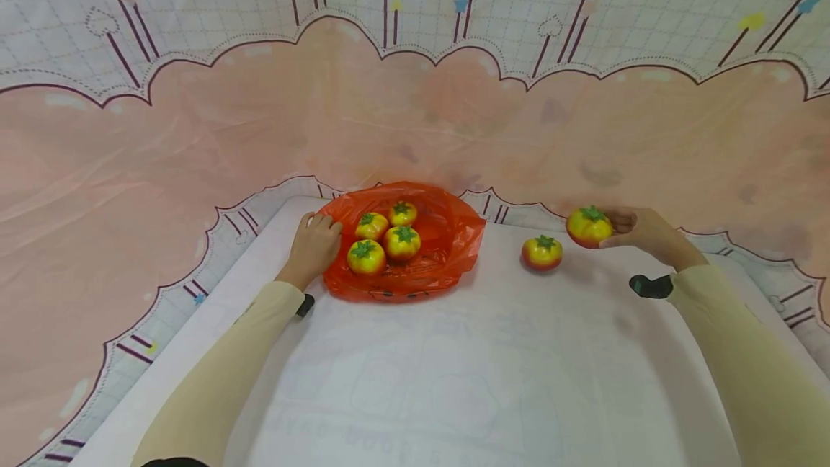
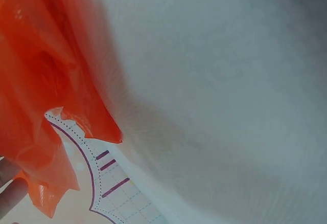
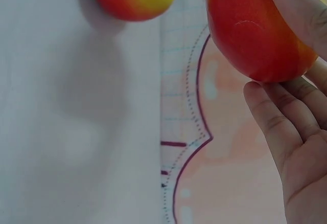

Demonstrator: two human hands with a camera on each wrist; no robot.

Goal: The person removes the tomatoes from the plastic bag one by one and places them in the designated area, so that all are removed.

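Observation:
My left hand [image 1: 315, 245] grips the left edge of a red plastic bag [image 1: 441, 258], spread wide on the table. Several red-and-yellow tomatoes with green leafy tops lie inside the bag, one of them a tomato [image 1: 366, 257] near its front. In the left wrist view the bag [image 2: 30, 81] hangs in folds beside the fingertips [image 2: 11, 196]. Over on the right, my right hand [image 1: 638, 233] holds a tomato [image 1: 588, 228] between thumb and fingers, raised above the table. Another tomato [image 1: 542, 254] sits on the table just left of it.
A white-covered table [image 1: 454, 380] stretches toward me. Behind and around it hangs a pink cloth [image 1: 389, 121] printed with clouds, stars and candle-like sticks. A dark wrist strap piece [image 1: 650, 287] shows under the right sleeve.

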